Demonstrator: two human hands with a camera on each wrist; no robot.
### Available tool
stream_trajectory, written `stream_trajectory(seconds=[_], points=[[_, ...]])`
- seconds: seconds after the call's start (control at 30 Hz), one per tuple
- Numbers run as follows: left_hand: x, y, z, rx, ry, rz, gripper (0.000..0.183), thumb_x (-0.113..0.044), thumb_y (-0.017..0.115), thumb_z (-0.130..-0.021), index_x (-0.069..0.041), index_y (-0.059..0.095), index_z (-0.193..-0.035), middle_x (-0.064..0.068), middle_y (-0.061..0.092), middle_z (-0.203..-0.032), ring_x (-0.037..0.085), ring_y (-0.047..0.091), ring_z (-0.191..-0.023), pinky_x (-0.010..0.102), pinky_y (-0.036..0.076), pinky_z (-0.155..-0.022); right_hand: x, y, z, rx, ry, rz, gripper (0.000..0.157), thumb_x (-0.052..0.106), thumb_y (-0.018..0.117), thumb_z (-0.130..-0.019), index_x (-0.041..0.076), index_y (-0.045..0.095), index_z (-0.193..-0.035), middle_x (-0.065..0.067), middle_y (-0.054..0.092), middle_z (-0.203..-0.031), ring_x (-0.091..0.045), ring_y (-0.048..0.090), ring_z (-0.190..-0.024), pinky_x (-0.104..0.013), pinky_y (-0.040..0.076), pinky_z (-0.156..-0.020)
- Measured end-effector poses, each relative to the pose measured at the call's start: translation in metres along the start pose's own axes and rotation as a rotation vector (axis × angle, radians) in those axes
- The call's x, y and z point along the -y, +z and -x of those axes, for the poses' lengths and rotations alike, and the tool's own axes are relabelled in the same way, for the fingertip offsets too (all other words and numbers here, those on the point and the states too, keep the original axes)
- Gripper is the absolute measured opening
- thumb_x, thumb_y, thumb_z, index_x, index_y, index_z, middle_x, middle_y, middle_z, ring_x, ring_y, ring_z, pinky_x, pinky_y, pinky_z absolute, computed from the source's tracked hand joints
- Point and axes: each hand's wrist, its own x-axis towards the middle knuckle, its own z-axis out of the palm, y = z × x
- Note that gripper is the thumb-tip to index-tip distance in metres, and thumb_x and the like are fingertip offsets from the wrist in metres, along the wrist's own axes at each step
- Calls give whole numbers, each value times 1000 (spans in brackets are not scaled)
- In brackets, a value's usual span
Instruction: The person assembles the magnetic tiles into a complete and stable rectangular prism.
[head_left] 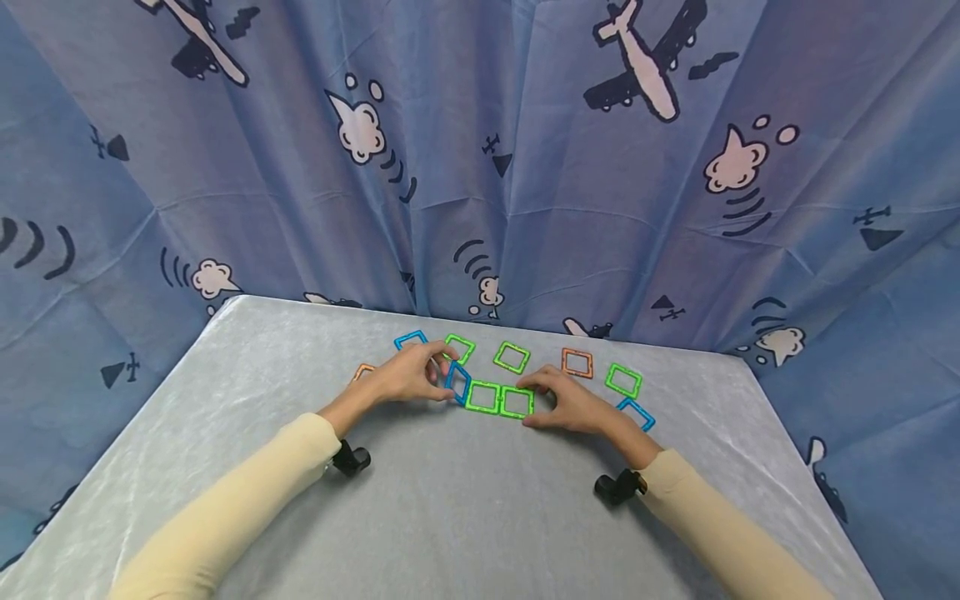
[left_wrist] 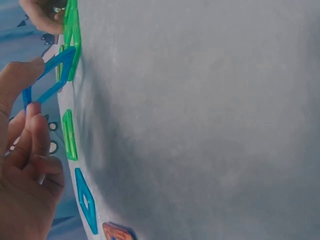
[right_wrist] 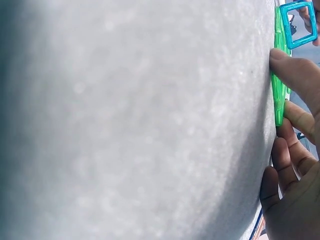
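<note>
Two green open-square magnetic tiles lie flat side by side in the head view, the left tile (head_left: 482, 412) and the right tile (head_left: 516, 416). My left hand (head_left: 408, 372) pinches a blue square magnetic tile (head_left: 466, 388) between thumb and fingers. Raised on edge, the blue tile (left_wrist: 66, 67) meets the left end of the green pair. My right hand (head_left: 572, 403) holds the right green tile by its edges, with the thumb on the near side. From the right wrist, the green tiles (right_wrist: 278, 100) appear nearly edge-on.
Behind the pair lie a blue tile (head_left: 409, 335), two green tiles and an orange tile (head_left: 577, 376). To the right are a green tile (head_left: 622, 392) and a blue tile (head_left: 639, 407), partly behind my right arm. Another orange tile (head_left: 363, 367) shows beside my left wrist. A curtain (head_left: 450, 250) backs the table (head_left: 450, 517).
</note>
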Motion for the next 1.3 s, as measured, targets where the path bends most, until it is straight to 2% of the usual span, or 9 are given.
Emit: stream_trajectory(seconds=[0.13,0.37,0.63,0.9,1.1,1.3], points=[[0,3,-1,-14,17,46,59,-12,90,-78,5,62,-127,3,66,-93,11,61,-74,28,52,-71,-2,0,0,-6,-13,4,55,25,87,-84,4,66,-131,-8,58,-120,-25,54,-107,-46,45,-93],[0,7,0,-28,-10,123,61,-11,90,-79,3,61,-131,2,65,-95,13,62,-75,31,52,-74,0,0,1,1,0,-1,56,27,87,-84,5,66,-131,-6,58,-120,-24,53,-107,-46,45,-94],[4,10,-1,-28,-9,184,63,-7,90,-78,2,60,-132,7,64,-97,16,62,-78,32,52,-74,1,0,0,3,12,-9,56,26,87,-84,6,66,-132,-6,58,-122,-24,53,-108,-46,45,-95],[5,10,-2,-23,-16,194,66,-6,91,-77,2,59,-134,8,65,-99,16,63,-80,32,52,-73,2,-1,1,-1,17,-10,56,26,87,-84,5,66,-132,-7,58,-121,-25,53,-108,-47,45,-94],[3,11,-2,-30,12,202,64,-5,90,-77,4,60,-132,9,65,-98,17,63,-79,32,53,-72,3,-1,1,-2,21,-10,56,25,87,-84,5,65,-132,-8,58,-122,-25,53,-108,-47,45,-95],[2,12,-2,-37,15,205,65,-5,90,-77,3,59,-134,13,62,-115,23,66,-89,35,54,-78,3,-1,1,-1,19,-11,57,25,87,-84,4,65,-132,-8,58,-122,-25,53,-109,-47,45,-95]])
